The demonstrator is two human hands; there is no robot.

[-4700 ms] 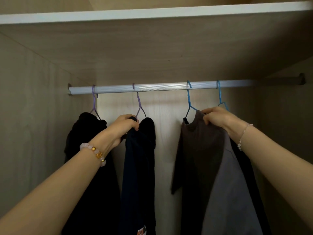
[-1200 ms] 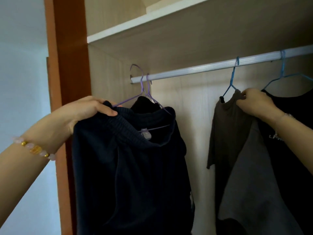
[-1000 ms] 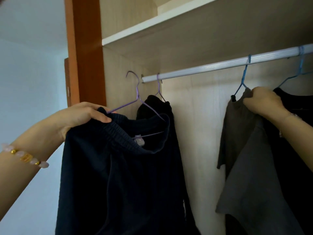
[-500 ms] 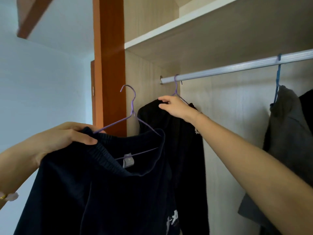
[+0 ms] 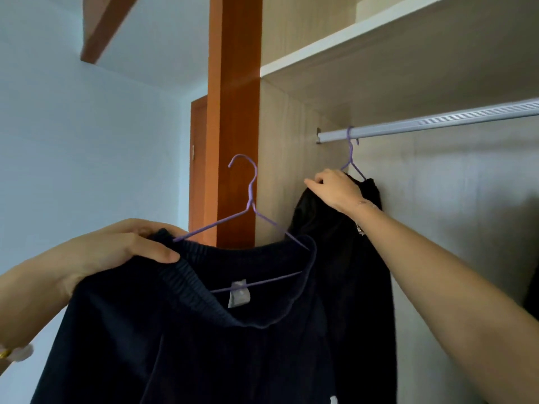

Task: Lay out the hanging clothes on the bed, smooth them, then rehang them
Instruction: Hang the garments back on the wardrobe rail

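My left hand [image 5: 116, 252] grips the ribbed waistband of a dark navy garment [image 5: 189, 339], which sits on a purple wire hanger [image 5: 250, 205] held off the rail, in front of the wardrobe. My right hand [image 5: 335, 191] is closed on the top of a black garment [image 5: 350, 258] that hangs from a second purple hanger [image 5: 351, 158]. That hanger's hook is on the silver rail [image 5: 437, 122] near its left end.
The wardrobe's orange-brown frame post [image 5: 233, 112] stands just left of the opening. A shelf [image 5: 379, 33] runs above the rail. A pale blue wall [image 5: 87, 141] lies to the left. A dark garment edge [image 5: 532, 290] shows at far right.
My right hand let go of the grey garment and moved left to the black garment. My left hand carried the navy garment and its hanger off the rail, leftward. The view turned left.
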